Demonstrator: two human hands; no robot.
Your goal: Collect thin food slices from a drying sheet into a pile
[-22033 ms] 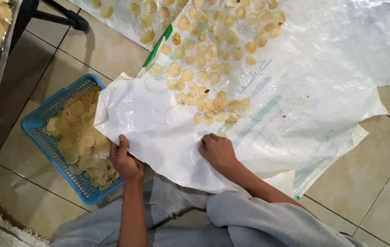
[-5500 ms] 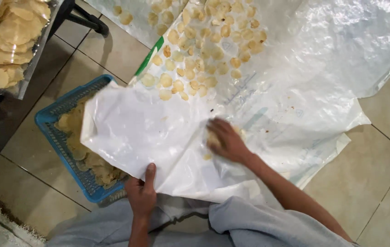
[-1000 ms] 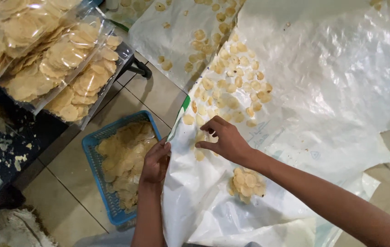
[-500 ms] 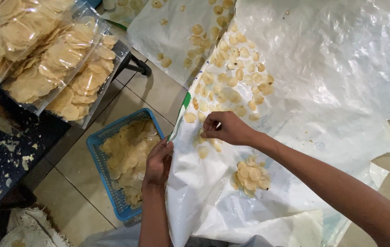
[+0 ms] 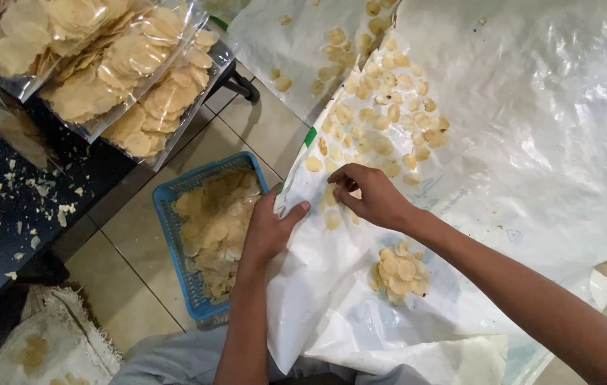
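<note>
A white plastic sheet [image 5: 531, 142] lies over the tiled floor, strewn with small round pale-yellow crackers [image 5: 382, 121]. My left hand [image 5: 268, 228] grips the sheet's left edge and lifts it. My right hand [image 5: 371, 196] rests on the sheet among the crackers, its fingers curled and pinched over one or two of them. A small heap of crackers [image 5: 400, 271] sits on the sheet below my right wrist. A blue plastic basket [image 5: 168, 235] partly filled with crackers stands on the floor just left of my left hand.
Clear bags packed with larger round crackers [image 5: 104, 71] lie on a dark crumb-strewn table [image 5: 4, 214] at upper left. A second white sheet with crackers [image 5: 303, 43] lies at the top. A pale mat [image 5: 40, 349] is at the bottom left.
My right hand has drawn a little left and down across the sheet, towards my left hand. My left hand keeps its grip on the sheet's edge. The heap of crackers stays put.
</note>
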